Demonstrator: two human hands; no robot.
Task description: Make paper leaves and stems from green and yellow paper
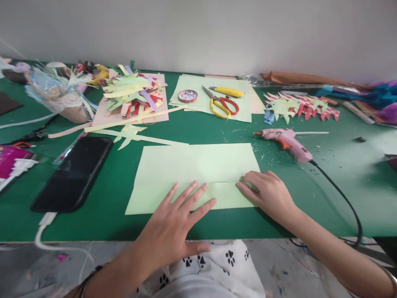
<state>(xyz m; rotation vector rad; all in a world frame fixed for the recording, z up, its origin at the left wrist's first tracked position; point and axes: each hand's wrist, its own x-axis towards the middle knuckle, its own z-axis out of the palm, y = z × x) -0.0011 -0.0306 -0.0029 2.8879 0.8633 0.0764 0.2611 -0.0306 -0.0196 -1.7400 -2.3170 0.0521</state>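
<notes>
A pale green sheet of paper [198, 163] lies on the green table in front of me, a faint crease running lengthwise across it. My left hand [178, 221] is open, its spread fingers resting flat on the sheet's lower middle and its thumb beyond the table's front edge. Over the sheet's right side, my right hand [263, 190] is closed, with the fingers curled at the end of the crease. What lies inside those fingers is hidden.
Right: a pink glue gun [283, 138] with a black cord. Behind: scissors [221, 105], a yellow cutter [229, 91] and a round tin [187, 96] on paper sheets. Left: a black phone [74, 174] on a white cable, paper strips [133, 93]. Folded paper pieces [297, 106] lie back right.
</notes>
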